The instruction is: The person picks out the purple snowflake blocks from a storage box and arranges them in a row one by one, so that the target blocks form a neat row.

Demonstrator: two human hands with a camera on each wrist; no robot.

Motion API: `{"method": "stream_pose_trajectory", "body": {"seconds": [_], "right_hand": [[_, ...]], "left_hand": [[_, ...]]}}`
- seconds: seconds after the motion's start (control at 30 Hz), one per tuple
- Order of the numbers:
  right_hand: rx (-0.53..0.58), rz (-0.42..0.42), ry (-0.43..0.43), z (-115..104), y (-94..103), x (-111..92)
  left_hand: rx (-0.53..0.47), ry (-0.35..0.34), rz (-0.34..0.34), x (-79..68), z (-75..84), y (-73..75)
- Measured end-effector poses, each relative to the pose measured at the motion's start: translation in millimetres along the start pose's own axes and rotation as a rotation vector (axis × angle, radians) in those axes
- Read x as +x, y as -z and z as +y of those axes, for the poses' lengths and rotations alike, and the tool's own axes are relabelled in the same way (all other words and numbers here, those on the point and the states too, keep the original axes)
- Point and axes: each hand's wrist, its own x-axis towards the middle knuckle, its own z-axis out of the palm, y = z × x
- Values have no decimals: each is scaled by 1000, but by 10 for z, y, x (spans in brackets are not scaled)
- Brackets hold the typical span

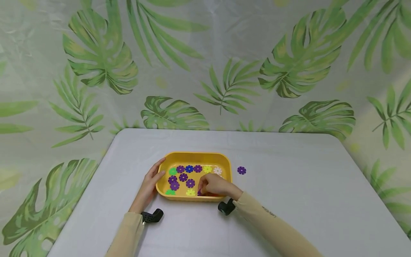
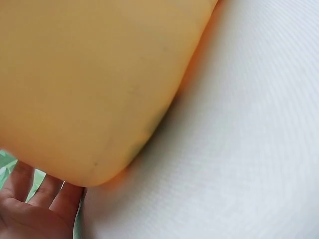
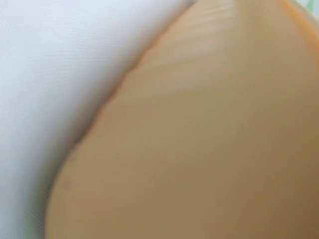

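Note:
A yellow plastic tray (image 1: 197, 154) on the white table holds several notched plastic snowflake discs, in purple, blue, green, yellow and white. My left hand (image 1: 149, 184) holds the tray's left end, thumb over the rim and fingers along the outer wall. In the left wrist view its fingers (image 2: 47, 191) lie against the tray wall (image 2: 89, 89). My right hand (image 1: 215, 185) reaches over the near rim into the right half, thumb and fingers pinched together at a purple snowflake disc (image 1: 200, 193), partly hidden. The right wrist view shows only the tray's outer wall (image 3: 189, 139) and table.
One purple snowflake disc (image 1: 242, 170) lies outside the tray, on the table (image 1: 289, 178) to the right. Reddish pieces show partly under my right hand along the near wall. A leaf-patterned curtain (image 1: 224, 53) hangs behind the table's far edge.

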Motion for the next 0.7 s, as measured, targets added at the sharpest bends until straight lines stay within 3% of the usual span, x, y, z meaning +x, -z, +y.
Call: {"method": "stream_pose_trajectory", "body": {"seconds": [0.43,0.7], "right_hand": [[281,93,105,40,518,-253],[376,254,84,422,892,-463]], "left_hand": [[4,0,5,-5,14,-9],[2,6,9,-10,16,-14]]}}
